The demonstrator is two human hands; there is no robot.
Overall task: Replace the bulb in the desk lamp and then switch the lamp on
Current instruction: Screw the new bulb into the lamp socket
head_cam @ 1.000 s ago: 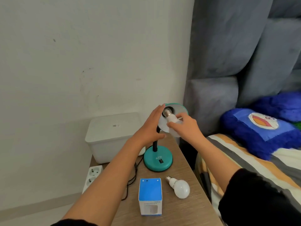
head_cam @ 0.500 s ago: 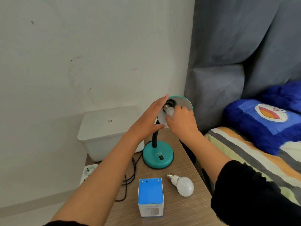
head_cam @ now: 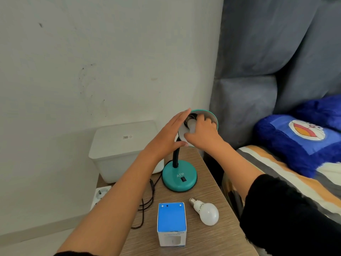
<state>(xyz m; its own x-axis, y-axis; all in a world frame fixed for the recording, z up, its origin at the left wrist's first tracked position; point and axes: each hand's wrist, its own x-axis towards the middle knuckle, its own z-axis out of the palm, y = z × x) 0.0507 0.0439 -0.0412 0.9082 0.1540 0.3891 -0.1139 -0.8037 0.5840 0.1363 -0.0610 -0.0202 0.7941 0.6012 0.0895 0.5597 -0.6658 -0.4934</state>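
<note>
We see a narrow wood-grain counter (head_cam: 206, 182) set against a pale, scuffed wall (head_cam: 110, 61), with a grey padded headboard (head_cam: 267, 52) and a striped bed (head_cam: 276, 172) on its right. On the counter stands a teal desk lamp with a round base and black gooseneck (head_cam: 180, 179). Our left hand (head_cam: 169, 137) lies flat and open against the back of its shade (head_cam: 212, 115), fingers spread. Our right hand (head_cam: 203, 133) has its fingers wrapped around a white bulb (head_cam: 191, 124) seated at the socket inside the shade. A 2nd white bulb (head_cam: 206, 212) lies loose near the front edge, just beside a blue and white carton (head_cam: 171, 223). A white plastic bin (head_cam: 121, 150) sits behind.
</note>
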